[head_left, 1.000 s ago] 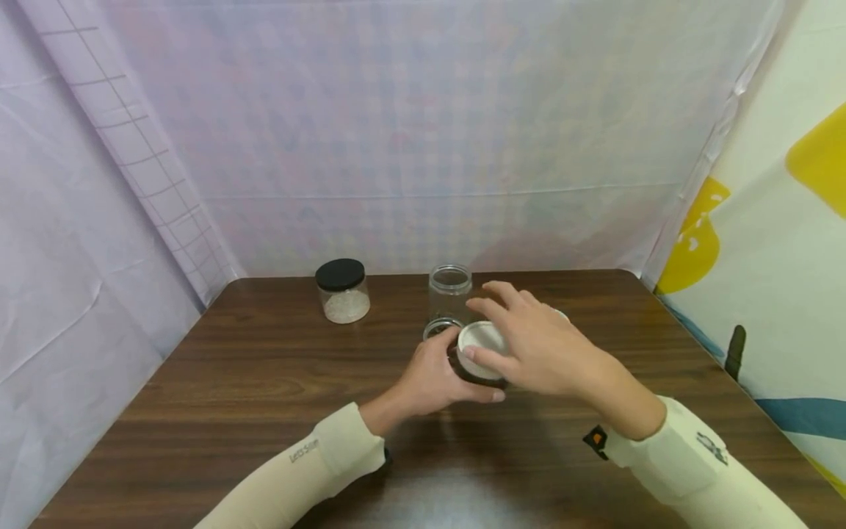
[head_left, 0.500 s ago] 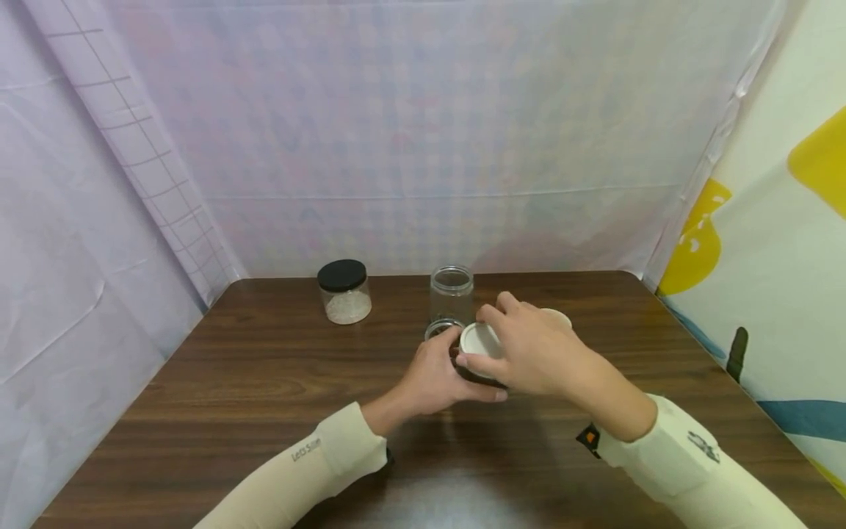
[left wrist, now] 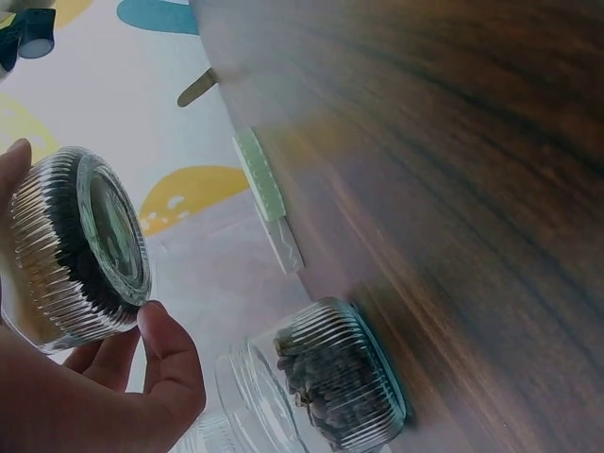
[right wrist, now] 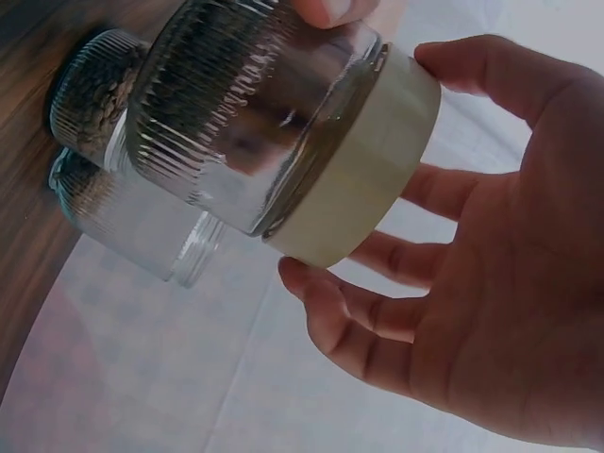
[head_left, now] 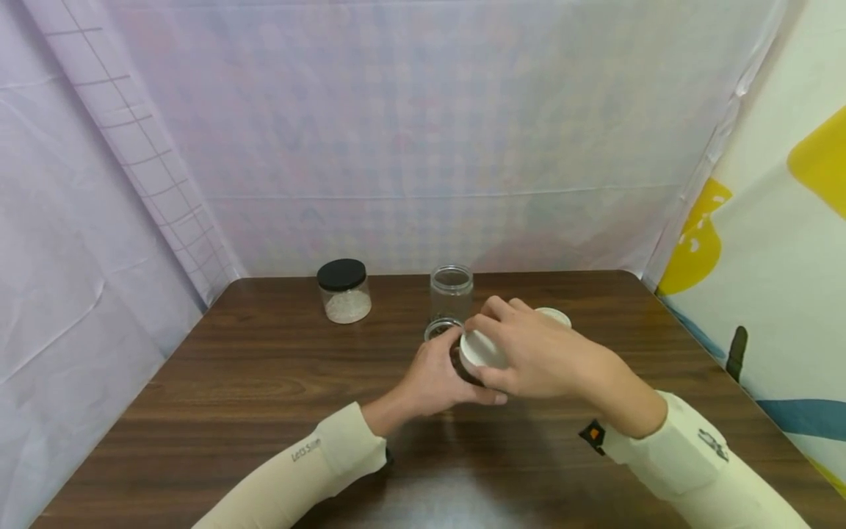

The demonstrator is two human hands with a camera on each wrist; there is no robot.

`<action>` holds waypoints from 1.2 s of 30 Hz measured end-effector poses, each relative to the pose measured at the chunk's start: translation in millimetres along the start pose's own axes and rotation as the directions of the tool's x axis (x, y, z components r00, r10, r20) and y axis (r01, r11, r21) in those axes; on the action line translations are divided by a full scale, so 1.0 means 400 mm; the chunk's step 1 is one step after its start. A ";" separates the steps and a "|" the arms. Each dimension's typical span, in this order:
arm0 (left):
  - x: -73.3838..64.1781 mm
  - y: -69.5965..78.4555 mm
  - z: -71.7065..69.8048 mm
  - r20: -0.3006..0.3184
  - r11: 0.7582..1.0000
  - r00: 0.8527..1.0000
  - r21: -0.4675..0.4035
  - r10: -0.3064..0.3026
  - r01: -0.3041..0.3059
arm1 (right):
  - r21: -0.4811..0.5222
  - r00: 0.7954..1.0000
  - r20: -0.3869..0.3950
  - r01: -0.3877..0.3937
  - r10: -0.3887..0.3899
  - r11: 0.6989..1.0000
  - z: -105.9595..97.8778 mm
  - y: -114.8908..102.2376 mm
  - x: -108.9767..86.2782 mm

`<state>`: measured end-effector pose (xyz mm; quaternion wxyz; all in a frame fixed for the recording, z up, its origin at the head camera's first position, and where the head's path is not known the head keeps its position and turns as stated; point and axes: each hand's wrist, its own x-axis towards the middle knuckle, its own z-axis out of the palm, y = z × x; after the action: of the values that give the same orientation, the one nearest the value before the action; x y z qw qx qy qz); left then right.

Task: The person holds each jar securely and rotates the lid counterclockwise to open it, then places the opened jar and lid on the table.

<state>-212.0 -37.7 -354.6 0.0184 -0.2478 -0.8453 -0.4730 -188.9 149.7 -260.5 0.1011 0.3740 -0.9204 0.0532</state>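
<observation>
In the head view my left hand (head_left: 429, 378) grips a ribbed glass jar (left wrist: 66, 255), raised above the table and tilted. Dark contents fill its lower part. On its mouth sits a cream lid (right wrist: 363, 170), which the thumb and fingers of my right hand (head_left: 538, 353) hold by the rim. Just beyond my left hand stands an uncapped ribbed jar (left wrist: 335, 377) with dark pieces inside. A taller clear jar (head_left: 452, 297) without a lid stands behind that one. My right hand partly hides the held jar in the head view.
A clear jar with a black lid (head_left: 341, 275) and white granules stands at the back left. Behind my right hand lies a pale lid (head_left: 555, 317) on the brown table (head_left: 264, 382). The left wrist view shows a green lid (left wrist: 259, 175) beside a white one (left wrist: 281, 243).
My right hand's fingers have drawn in around the lid's rim and the hand has turned, tilting the lid's visible top. The left hand and the standing jars have stayed in place.
</observation>
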 end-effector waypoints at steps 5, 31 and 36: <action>-0.002 -0.001 0.001 0.013 1.000 1.000 -0.012 -0.016 0.017 | 0.038 0.998 0.045 0.034 -0.036 0.999 -0.008 -0.001 -0.003; 0.001 -0.012 -0.001 0.025 0.998 1.000 -0.060 -0.005 0.007 | -0.074 0.969 -0.098 -0.233 0.226 0.970 0.001 -0.004 0.017; 0.000 -0.010 -0.001 0.013 0.998 1.000 -0.066 -0.012 0.013 | -0.102 0.950 -0.092 -0.306 0.298 0.946 0.006 -0.006 0.022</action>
<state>-213.9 -39.9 -357.6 0.0020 -0.2462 -0.8308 -0.4991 -193.9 141.7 -261.0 0.1477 0.2199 -0.9638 0.0291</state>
